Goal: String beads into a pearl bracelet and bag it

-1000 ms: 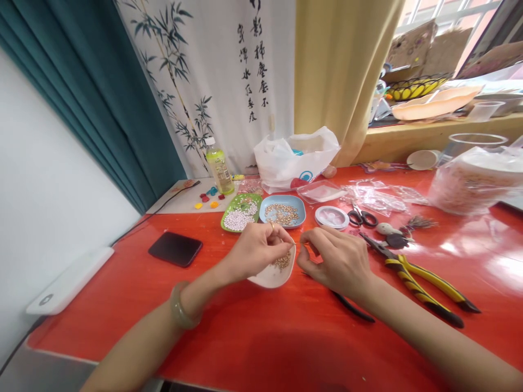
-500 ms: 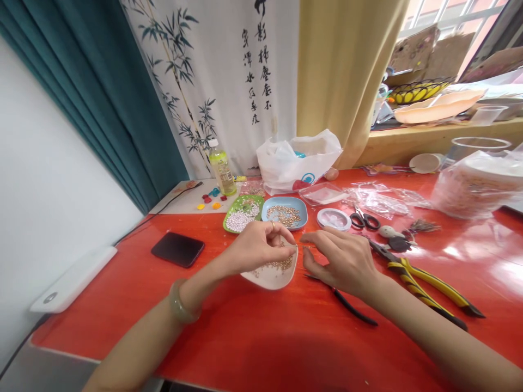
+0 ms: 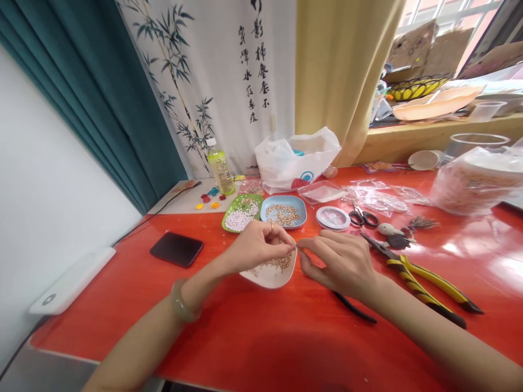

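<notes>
My left hand (image 3: 255, 247) is pinched shut over a small white dish (image 3: 269, 276) of gold beads; whatever its fingertips hold is too small to name. My right hand (image 3: 341, 260) sits just right of the dish, thumb and forefinger pinched, their tips almost meeting the left hand's at the dish's right rim. A thin wire or pin seems to run between the two pinches, but I cannot make it out clearly. A green bangle (image 3: 181, 306) circles my left wrist.
On the red table (image 3: 261, 326): a green dish of pearls (image 3: 241, 213), a blue dish of gold beads (image 3: 283, 212), a thread spool (image 3: 332, 218), scissors (image 3: 363, 217), yellow-handled pliers (image 3: 425, 284), black-handled pliers (image 3: 353, 308) under my right wrist, a phone (image 3: 176, 249), a bottle (image 3: 219, 167), plastic bags (image 3: 296, 158).
My right hand has closed in leftward until its pinched fingertips meet the left hand's at the dish rim. The left hand stayed over the dish.
</notes>
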### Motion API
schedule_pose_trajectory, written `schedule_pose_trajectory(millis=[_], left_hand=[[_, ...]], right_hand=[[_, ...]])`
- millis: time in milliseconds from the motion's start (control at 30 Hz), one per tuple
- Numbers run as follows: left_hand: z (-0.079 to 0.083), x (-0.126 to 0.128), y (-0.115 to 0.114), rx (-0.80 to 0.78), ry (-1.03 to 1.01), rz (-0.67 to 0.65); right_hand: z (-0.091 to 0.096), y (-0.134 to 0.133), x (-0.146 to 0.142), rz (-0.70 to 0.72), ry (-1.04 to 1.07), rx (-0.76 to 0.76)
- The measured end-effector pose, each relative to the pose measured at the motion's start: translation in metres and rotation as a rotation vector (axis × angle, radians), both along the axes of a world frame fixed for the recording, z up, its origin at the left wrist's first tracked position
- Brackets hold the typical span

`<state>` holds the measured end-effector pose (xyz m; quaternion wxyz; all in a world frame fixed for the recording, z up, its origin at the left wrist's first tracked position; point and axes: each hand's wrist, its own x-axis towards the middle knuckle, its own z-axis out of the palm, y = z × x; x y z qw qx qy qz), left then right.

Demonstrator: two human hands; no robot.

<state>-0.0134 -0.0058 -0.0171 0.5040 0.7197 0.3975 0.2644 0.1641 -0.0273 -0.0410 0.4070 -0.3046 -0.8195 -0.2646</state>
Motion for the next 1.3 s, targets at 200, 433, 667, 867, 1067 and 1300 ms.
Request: schedule_pose_trajectory(millis=[200, 433, 667, 867, 1067, 1300], left_hand=[[0.0015, -0.0022, 0.0001, 0.023, -0.016, -0.013], [0.0008, -0.0013, -0.0012, -0.005, -0.012, -0.043], [0.0013, -0.0001, -0.0042, 0.023, -0.031, -0.013], [0.0024, -0.0001, -0.0051, 0.032, -0.009, -0.01], [0.0023, 0.0011, -0.0066, 0.048, -0.024, -0.006], [0.0002, 0.0018, -0.0081, 0.087, -0.049, -0.034]], right_hand=[[-0.0024, 0.0041, 0.0042, -0.018, -0.037, 0.013], [-0.0023, 0.005, 0.0039, 0.009, -0.068, 0.017], [-0.0022, 0.003, 0.0049, 0.032, -0.035, -0.013], [-0.0029, 0.0034, 0.0034, 0.03, -0.02, -0.007], [-0.0047, 0.0031, 0.0018, 0.009, -0.024, 0.009], [-0.0042, 0.0009, -0.0006, -0.009, 0.011, 0.018]])
